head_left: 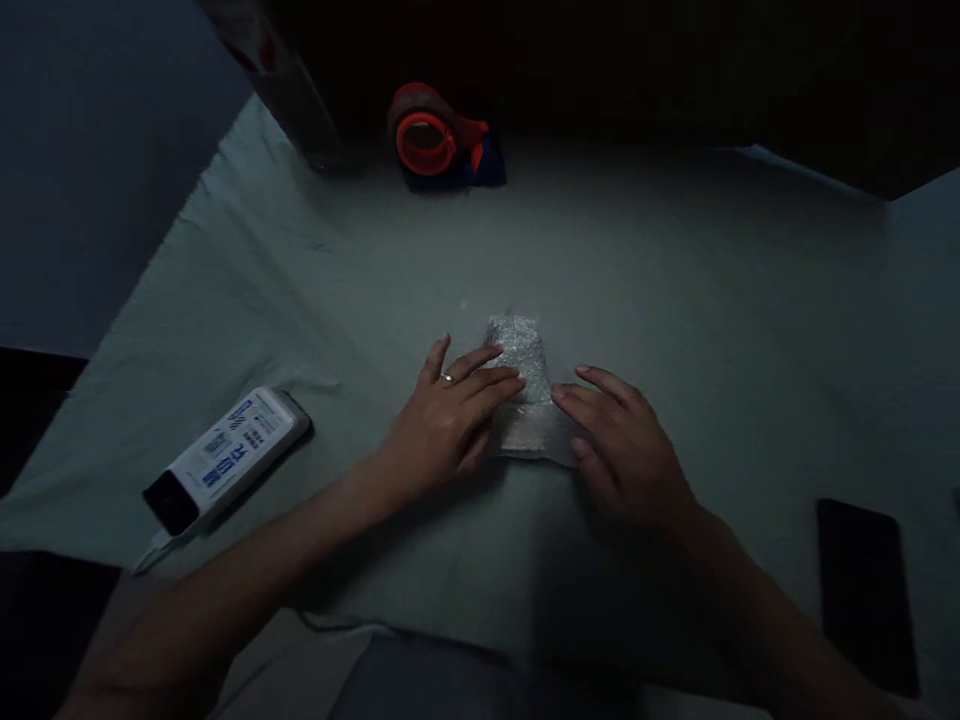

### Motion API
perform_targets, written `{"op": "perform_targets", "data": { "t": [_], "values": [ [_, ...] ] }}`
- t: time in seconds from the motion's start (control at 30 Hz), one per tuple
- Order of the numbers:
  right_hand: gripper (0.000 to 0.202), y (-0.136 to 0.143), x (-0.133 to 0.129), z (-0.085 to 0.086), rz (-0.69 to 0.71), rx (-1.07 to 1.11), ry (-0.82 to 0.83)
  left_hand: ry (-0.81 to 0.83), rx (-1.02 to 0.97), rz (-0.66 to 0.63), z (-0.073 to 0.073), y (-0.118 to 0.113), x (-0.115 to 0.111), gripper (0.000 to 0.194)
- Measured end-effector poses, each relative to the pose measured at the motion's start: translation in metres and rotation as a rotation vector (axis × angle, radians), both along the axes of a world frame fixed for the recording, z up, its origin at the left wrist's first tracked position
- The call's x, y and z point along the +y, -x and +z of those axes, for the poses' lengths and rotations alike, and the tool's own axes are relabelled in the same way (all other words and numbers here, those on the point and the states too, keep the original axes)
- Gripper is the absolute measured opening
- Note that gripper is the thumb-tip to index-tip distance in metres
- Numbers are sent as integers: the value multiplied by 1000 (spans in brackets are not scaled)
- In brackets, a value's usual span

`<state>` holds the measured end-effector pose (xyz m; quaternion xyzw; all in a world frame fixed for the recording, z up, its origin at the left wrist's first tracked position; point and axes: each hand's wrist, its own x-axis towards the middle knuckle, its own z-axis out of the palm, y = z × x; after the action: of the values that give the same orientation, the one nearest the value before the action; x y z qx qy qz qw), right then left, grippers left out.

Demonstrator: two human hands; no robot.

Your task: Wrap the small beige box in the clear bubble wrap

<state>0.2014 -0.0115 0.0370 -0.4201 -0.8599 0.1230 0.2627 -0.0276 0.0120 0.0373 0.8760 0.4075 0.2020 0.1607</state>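
Observation:
A small bundle in shiny bubble wrap (523, 345) lies on the pale green cloth (660, 290) in the middle of the view, with a flatter translucent flap at its near end. My left hand (448, 418) rests on its left side, fingers spread, two fingertips lying on the wrap; a ring shows on one finger. At the right edge of the wrap is my right hand (628, 440), fingers apart and fingertips touching or close to the flap. What is inside the wrap cannot be made out.
An orange and blue tape dispenser (426, 142) sits at the back. A white power bank (232, 455) with a cable lies at left. At the right is a dark phone (866, 590). Something large and dark (615, 70) stands along the back edge.

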Motion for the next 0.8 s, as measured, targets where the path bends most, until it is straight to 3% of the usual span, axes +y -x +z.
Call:
{"op": "perform_targets", "data": {
  "t": [0.13,0.2,0.3,0.37,0.47,0.63,0.73,0.8],
  "values": [
    [35,-8,0,-5,-30,-34,75,232,121,191,1,13,-1,33],
    [25,-17,-3,-8,-13,-4,117,313,90,203,-1,23,-3,37],
    [12,-31,-14,-10,104,49,210,392,-77,114,-2,36,-11,36],
    [18,-36,-26,-15,151,55,266,403,-141,9,0,40,-19,32],
    [22,-37,-42,-25,135,-50,295,302,-19,-109,-1,38,-33,23],
    [18,-24,-50,-28,92,-199,219,116,227,-134,-10,23,-52,18],
    [12,-14,-41,-20,34,-217,250,127,210,-246,-12,7,-57,22],
    [20,-6,-31,-15,-30,-212,277,181,174,-327,-14,-7,-57,23]
  ]
}}
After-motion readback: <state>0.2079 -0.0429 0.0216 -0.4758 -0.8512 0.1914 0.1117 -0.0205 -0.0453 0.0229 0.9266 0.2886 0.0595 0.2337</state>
